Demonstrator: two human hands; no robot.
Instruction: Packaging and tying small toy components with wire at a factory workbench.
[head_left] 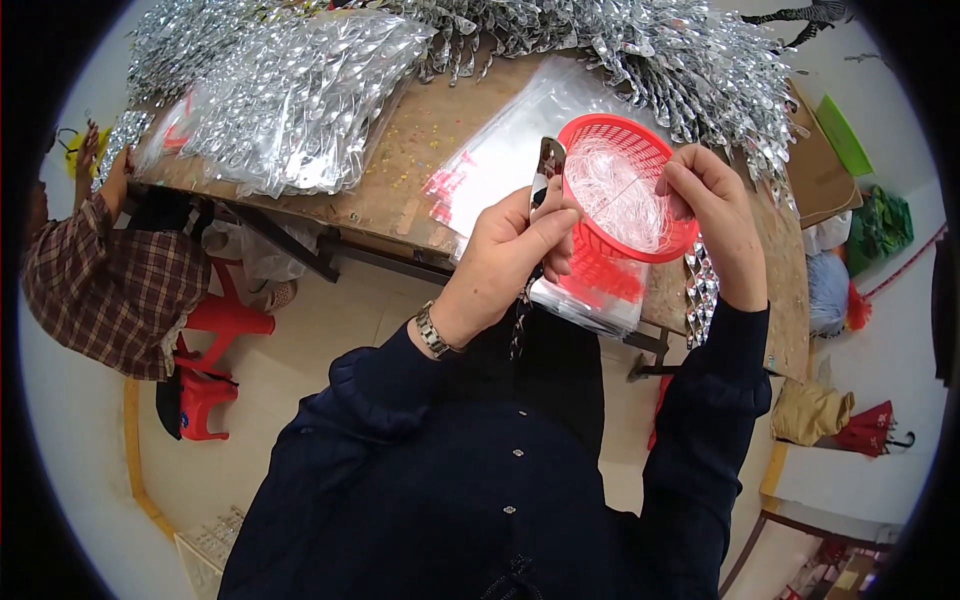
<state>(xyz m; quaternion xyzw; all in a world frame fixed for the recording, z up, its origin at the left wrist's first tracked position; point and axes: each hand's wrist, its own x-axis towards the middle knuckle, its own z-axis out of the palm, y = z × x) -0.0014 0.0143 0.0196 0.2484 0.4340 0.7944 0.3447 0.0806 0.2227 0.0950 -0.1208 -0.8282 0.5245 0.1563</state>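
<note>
My left hand [510, 250] is closed around a shiny silver twisted strip [551, 160]. One end rises above my fingers, and the rest hangs below the hand. To the right, my right hand [715, 205] pinches a fine clear thread [632, 188], which is faint and runs toward the left hand. Below and between both hands sits a red plastic basket [660, 254] with a tangle of thin whitish threads [615, 205] inside. The basket rests near the table's front edge, over flat clear bags with red print [605, 305].
A bag packed with silver twisted strips [310, 100] lies on the brown table [400, 205] at left. More silver strips [690, 70] are heaped along the back. Another person in a checked garment [120, 290] is at far left beside red stools [205, 400].
</note>
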